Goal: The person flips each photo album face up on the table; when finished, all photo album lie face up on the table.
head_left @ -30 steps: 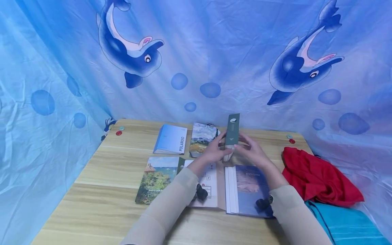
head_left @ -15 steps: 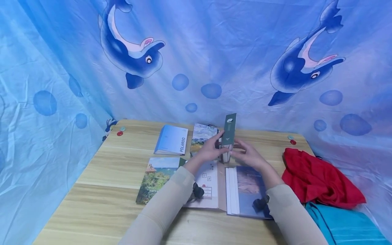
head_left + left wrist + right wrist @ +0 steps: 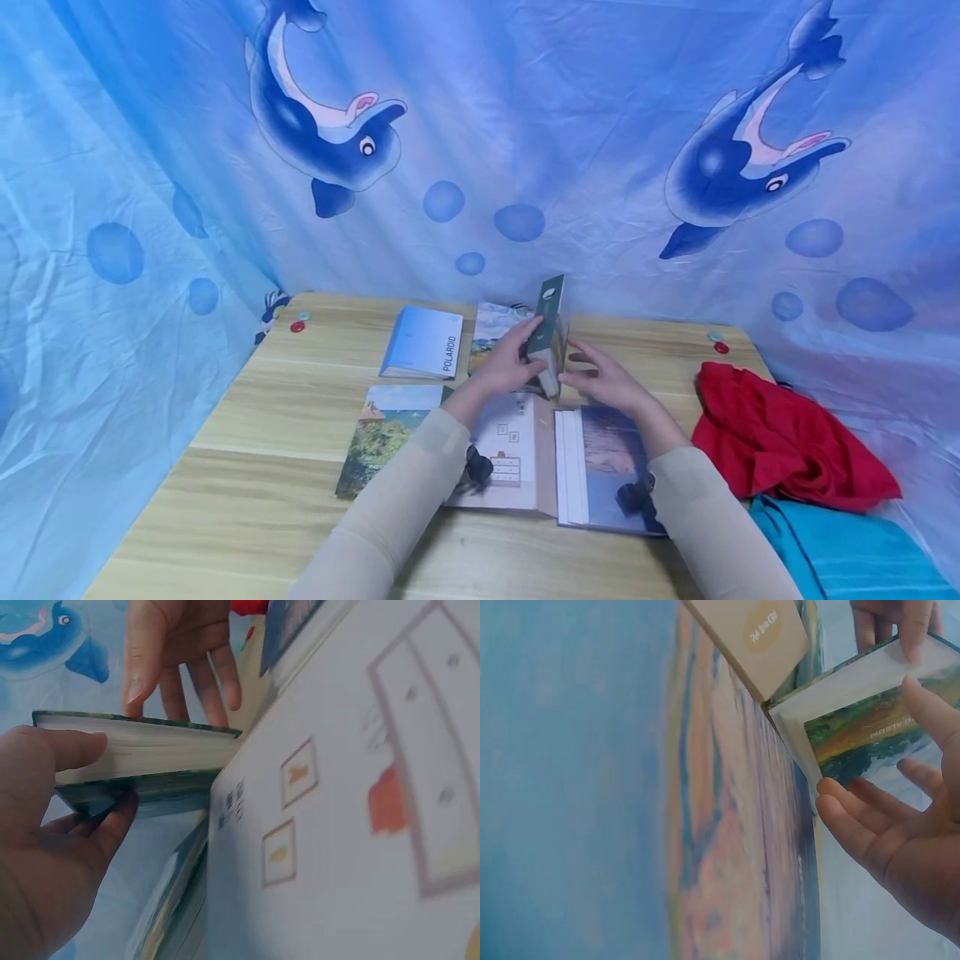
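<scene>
A small photo album [image 3: 551,325] with a dark green spine and a painted landscape cover stands upright near the table's back, leaning slightly. My left hand [image 3: 504,368] grips it, and in the left wrist view the thumb lies along the white page edges while fingers [image 3: 116,821] bend under the far cover. On the other side, my right hand [image 3: 606,382] has spread, loosely bent fingers close to the cover [image 3: 855,735]; whether a fingertip touches it I cannot tell. Below lie a white album [image 3: 517,458] with line drawings and a blue-purple album [image 3: 615,454].
A blue POLAROID album [image 3: 423,343] and another landscape album [image 3: 489,327] lie at the back. A garden-painted photo album [image 3: 390,425] lies front left. Red cloth [image 3: 787,433] and teal cloth [image 3: 847,550] lie at the right edge. Curtains [image 3: 525,125] surround the table.
The upright album has moved left and turned, so its spine faces further left. My right hand has come away from the spine and loosened; my left hand still holds the album.
</scene>
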The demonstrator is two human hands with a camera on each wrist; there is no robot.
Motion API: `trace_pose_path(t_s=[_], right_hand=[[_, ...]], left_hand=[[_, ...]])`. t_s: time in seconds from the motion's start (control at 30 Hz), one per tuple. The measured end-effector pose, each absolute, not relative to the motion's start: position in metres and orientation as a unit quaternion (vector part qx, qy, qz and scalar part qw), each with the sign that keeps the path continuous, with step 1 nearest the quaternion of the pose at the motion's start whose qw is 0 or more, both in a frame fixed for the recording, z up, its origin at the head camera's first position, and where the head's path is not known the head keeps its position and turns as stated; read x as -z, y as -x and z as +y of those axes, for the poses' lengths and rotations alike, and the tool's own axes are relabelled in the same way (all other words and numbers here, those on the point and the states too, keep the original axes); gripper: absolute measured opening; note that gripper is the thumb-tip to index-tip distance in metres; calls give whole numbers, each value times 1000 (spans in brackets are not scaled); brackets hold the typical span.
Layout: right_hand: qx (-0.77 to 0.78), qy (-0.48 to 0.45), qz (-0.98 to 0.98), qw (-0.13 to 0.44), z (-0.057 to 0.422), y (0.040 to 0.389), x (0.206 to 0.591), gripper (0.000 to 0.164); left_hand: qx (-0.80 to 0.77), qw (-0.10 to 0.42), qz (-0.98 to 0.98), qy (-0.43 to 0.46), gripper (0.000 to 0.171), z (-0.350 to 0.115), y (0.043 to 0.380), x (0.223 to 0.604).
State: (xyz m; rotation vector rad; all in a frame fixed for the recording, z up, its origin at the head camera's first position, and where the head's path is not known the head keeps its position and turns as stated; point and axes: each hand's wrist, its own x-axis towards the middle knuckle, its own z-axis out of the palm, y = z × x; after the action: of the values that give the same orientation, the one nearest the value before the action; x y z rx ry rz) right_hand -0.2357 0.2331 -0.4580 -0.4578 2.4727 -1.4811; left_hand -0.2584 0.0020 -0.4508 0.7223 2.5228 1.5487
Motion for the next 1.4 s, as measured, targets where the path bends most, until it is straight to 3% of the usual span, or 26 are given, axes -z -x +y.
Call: trace_pose_path(t_s=[0.27,0.73,1.1,1.4], right_hand=[[547,103,816,157,234,235,464,75],[505,61,845,168,254,239,465,90],[471,50,865,166,278,238,465,93],[454,29,875,165,289,237,467,97]], left_hand=[[-517,62,819,-242,78,1,262,456],[-563,93,786,-238,80,19,261,465],[-504,68,835,-209,73,38,254,470],[-541,107,817,-168,75,47,252,474]])
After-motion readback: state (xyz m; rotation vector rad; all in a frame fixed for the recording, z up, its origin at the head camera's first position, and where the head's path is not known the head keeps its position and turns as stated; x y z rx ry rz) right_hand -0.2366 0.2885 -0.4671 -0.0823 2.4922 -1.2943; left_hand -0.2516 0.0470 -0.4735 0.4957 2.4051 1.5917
